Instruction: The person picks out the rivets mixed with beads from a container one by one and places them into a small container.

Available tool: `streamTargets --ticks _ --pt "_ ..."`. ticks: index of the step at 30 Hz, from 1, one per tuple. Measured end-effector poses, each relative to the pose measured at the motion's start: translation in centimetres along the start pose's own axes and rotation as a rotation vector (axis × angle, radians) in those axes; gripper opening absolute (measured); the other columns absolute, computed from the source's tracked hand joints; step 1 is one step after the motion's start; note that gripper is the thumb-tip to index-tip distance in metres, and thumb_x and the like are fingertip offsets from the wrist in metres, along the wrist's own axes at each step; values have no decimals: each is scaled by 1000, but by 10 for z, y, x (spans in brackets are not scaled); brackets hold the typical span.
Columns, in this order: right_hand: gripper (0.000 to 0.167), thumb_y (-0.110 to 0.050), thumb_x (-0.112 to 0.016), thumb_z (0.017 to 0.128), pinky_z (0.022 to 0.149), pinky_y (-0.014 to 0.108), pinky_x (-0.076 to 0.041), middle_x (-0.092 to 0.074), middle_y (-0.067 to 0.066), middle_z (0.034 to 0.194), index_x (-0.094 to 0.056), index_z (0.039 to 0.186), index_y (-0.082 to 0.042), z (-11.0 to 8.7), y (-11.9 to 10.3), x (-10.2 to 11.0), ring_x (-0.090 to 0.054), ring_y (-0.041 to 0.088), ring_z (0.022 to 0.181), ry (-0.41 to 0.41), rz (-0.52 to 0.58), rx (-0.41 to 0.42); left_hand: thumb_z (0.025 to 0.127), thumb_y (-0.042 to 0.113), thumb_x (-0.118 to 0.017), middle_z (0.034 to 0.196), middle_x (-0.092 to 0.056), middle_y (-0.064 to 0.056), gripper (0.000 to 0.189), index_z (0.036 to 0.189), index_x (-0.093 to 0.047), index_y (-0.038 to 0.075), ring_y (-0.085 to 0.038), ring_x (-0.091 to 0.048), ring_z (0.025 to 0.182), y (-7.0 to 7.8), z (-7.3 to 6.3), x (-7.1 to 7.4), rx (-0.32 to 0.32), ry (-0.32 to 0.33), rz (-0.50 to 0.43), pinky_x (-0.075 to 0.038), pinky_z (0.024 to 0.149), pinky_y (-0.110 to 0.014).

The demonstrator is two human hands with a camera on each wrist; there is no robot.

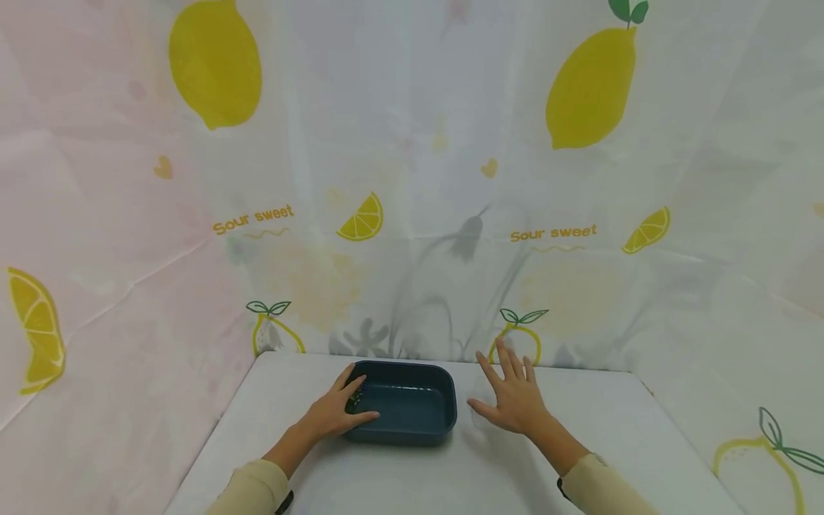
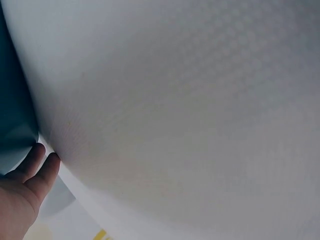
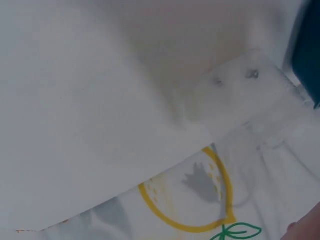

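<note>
A dark blue rectangular dish [image 1: 412, 411] stands on the white table. My left hand [image 1: 335, 411] lies over its left end with the fingers spread and the thumb reaching across the inside. In the left wrist view, two fingers [image 2: 44, 175] touch the dish's outer corner [image 2: 15, 115]. A small dark-green patterned thing [image 1: 355, 399] shows inside the dish, partly covered by that hand. To the right of the dish, my right hand [image 1: 515, 400] is spread with fingers straight. Beside the dish in the right wrist view is a see-through plastic thing [image 3: 240, 95]; its exact kind is unclear.
The white table [image 1: 579, 443] ends at a hanging cloth [image 1: 412, 179] printed with lemons, which encloses the back and both sides. The table's far edge runs just behind the dish.
</note>
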State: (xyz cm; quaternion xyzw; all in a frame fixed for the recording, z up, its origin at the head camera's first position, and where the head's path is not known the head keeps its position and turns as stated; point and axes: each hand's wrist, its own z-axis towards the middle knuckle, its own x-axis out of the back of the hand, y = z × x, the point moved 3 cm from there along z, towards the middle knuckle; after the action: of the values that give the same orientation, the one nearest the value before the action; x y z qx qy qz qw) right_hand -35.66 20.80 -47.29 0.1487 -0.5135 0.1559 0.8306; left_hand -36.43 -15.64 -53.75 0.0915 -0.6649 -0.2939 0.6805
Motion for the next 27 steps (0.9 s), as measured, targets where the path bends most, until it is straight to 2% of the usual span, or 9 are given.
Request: streamTargets --ticks 9,20,27 --pt "86 -67 -59 86 113 66 -24 -12 20 165 -35 155 -22 7 -16 -5 -32 42 145 -31 25 12 80 68 -68 166 -14 -11 94 152 -40 16 -40 -53 130 -2 0 -2 7 -10 -1 -50 89 -58" --pt "87 -66 -62 84 109 65 -30 -20 23 162 -39 153 -18 14 -24 -8 -39 42 138 19 21 55 79 67 -70 167 -12 -12 95 153 -39 17 -39 -57 124 0 -1 2 -1 -33 -5 -51 83 -55" --pt "85 -66 -61 85 109 65 -29 -21 23 162 -41 152 -17 16 -31 -10 -40 42 139 -9 41 46 78 67 -71 167 -12 -10 96 153 -38 17 -38 -59 121 1 -1 4 5 -41 2 -51 82 -55"
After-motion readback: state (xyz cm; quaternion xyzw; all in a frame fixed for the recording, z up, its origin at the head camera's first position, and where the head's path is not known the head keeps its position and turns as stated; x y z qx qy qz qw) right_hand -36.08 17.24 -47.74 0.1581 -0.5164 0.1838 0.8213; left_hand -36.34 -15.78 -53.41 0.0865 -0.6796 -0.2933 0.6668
